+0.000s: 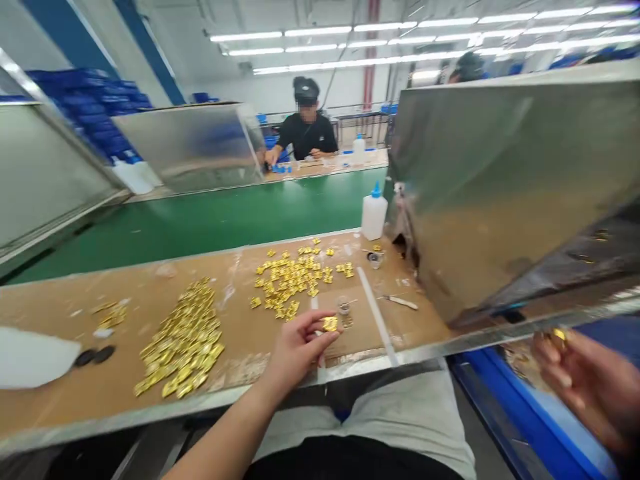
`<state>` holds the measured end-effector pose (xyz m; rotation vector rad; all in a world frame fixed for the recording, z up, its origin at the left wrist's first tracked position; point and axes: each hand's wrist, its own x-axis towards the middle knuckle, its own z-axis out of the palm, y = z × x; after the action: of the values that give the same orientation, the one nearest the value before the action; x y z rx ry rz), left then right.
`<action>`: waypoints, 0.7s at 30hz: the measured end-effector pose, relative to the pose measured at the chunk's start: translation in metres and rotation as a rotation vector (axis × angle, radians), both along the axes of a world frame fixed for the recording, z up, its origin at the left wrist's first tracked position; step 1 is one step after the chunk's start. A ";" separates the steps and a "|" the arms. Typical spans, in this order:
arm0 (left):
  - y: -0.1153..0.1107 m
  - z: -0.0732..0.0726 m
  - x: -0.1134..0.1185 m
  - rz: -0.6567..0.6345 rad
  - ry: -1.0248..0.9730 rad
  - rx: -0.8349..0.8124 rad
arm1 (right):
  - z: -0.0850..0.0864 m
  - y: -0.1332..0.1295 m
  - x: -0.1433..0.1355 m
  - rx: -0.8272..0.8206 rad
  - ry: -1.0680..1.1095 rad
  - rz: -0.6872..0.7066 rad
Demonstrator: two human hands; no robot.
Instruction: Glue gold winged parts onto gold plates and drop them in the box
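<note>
My left hand (303, 347) pinches a small gold piece (330, 324) between thumb and fingers, above the cardboard-covered bench (240, 340). Just behind it stands a small clear cup (343, 305) with a thin stick across it. My right hand (585, 380), blurred at the far right, holds a shiny gold piece (559, 335) at its fingertips, over a blue bin (537, 413). Beyond my left hand lies a loose spread of gold pieces (293, 277). A denser heap of gold pieces (187, 337) lies farther left on the bench.
A white bottle with a blue cap (374, 215) stands at the bench's back edge, near a large metal panel (500, 193). A white-handled tool (400, 303) lies right of a white strip (377, 317). Across the green belt (225, 217) sits a person (307, 133).
</note>
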<state>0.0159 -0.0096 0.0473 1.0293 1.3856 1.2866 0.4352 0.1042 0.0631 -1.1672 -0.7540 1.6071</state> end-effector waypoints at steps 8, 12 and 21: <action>-0.019 0.025 0.017 -0.163 -0.083 0.019 | -0.016 -0.081 -0.176 -0.221 0.575 0.450; -0.030 0.027 0.013 -0.126 -0.042 0.010 | 0.003 -0.079 -0.223 -0.314 0.761 0.465; -0.045 0.033 0.005 -0.083 -0.156 0.017 | 0.004 -0.089 -0.246 -0.375 0.811 0.481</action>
<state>0.0212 -0.0550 0.0807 0.9666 1.2037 1.2915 0.1889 0.0147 0.0667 -0.4727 -0.1949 2.4640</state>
